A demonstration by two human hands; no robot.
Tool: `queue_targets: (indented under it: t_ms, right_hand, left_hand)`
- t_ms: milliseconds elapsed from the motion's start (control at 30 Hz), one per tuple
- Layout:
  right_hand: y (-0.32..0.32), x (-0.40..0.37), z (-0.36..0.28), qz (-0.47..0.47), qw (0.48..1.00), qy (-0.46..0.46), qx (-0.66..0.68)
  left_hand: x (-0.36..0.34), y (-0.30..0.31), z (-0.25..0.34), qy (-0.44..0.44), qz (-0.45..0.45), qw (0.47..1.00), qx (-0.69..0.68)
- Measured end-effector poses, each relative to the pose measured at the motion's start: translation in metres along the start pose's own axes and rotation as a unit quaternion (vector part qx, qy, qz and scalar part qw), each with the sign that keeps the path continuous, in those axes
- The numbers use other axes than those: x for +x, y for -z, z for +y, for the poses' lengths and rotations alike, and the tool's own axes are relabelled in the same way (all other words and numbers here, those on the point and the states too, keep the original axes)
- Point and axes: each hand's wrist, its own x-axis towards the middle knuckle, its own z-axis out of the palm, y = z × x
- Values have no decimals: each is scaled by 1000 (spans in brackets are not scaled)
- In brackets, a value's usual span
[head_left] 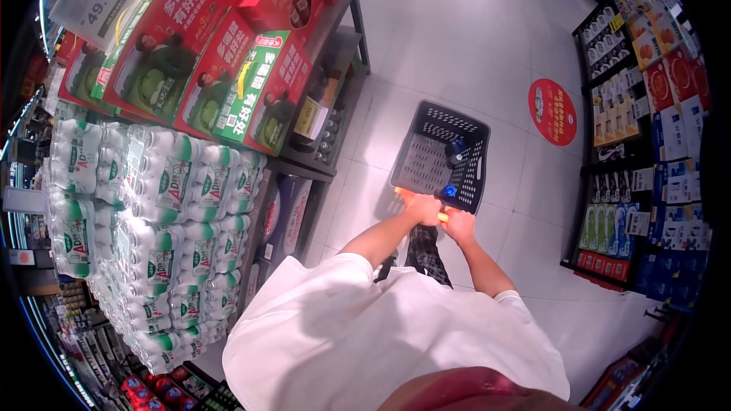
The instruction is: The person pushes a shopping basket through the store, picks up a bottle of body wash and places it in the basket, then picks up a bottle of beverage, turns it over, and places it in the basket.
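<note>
**Two-handed hold, head view**

Head view, the only one. My left hand [423,208] and right hand [458,225] sit side by side on the orange-and-yellow handle [442,217], with a short yellow stretch showing between them. Fingers of both hands: curled in and clamped on the handle; exact thumb positions cannot be told from above.

Basket [420,166] position: just ahead of my hands, over the pale floor tiles [426,38]. Its underside is hidden, so I cannot tell what bears its weight. Judgement: two fists set close together suggest an even hold from both sides, with the handle near my body and the basket kept clear of my legs.

Basket appearance: dark grey, open-topped, roughly rectangular, its walls and base pierced by rows of slots. Inside, toward the right side, lie a dark blue item [457,154] and, nearer me, a bright blue item [450,191]; both too small to identify. Possibly they have slid to that side; not certain.

Surroundings: wrapped bottle packs [164,190] stacked to my left, red gift boxes [228,68] beyond; a round red floor sticker [553,112] and loaded shelves [620,183] to my right.
</note>
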Motion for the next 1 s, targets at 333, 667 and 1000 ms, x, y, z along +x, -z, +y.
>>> queue_targets:
  t_ms: [333,667,1000]
  right_hand:
    - [52,108,52,-25,999,19,35]
    - [83,193,91,-76,996,35,39]
    - [103,272,112,-87,994,61,19]
  left_hand:
    - [94,59,-16,27,16,999,0]
    - [166,113,-19,86,-7,996,11]
    - [227,163,-45,78,-14,996,-26]
